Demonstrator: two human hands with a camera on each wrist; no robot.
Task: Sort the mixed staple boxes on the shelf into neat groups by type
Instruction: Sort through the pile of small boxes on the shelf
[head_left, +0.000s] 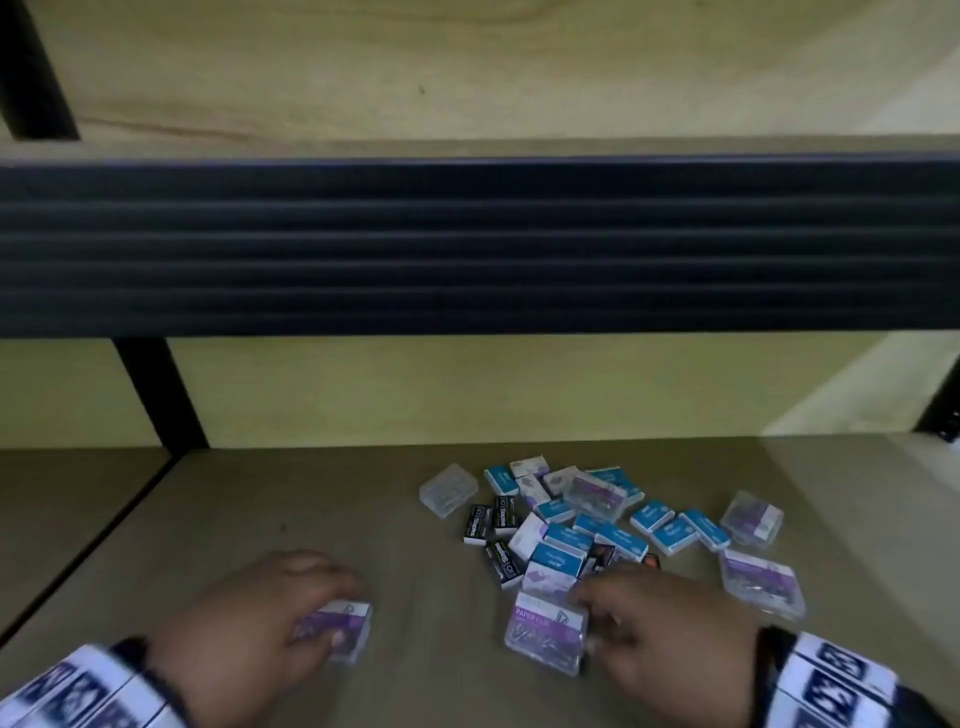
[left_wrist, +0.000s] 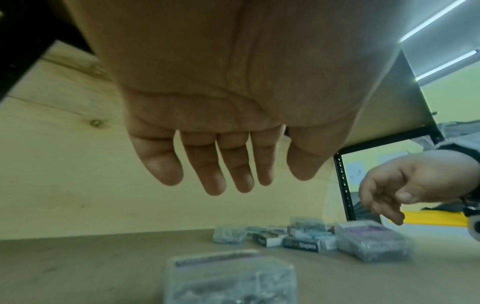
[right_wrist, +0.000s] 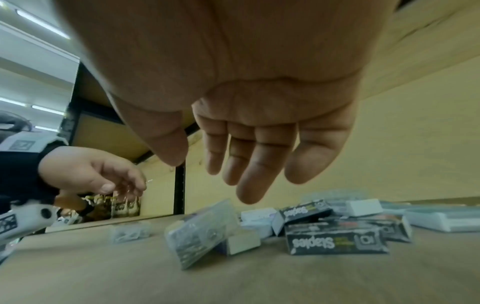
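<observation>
A mixed pile of small boxes (head_left: 582, 525) lies on the wooden shelf (head_left: 311, 519): blue ones, black "Staples" boxes (head_left: 478, 524), white-and-purple ones and clear plastic cases. My left hand (head_left: 322, 608) hovers with relaxed fingers over a clear purple-labelled case (head_left: 353, 623) set apart on the left; the left wrist view shows that case (left_wrist: 228, 277) lying below the fingertips (left_wrist: 215, 185), untouched. My right hand (head_left: 597, 618) hangs open beside a second clear purple-labelled case (head_left: 545, 634), which leans tilted against a small box in the right wrist view (right_wrist: 202, 230).
The black ribbed edge of the upper shelf (head_left: 467, 244) overhangs the work area. A black upright post (head_left: 156, 395) stands at the back left. A seam (head_left: 88, 545) separates this shelf board from the one to the left. More clear cases (head_left: 761, 582) lie at the right.
</observation>
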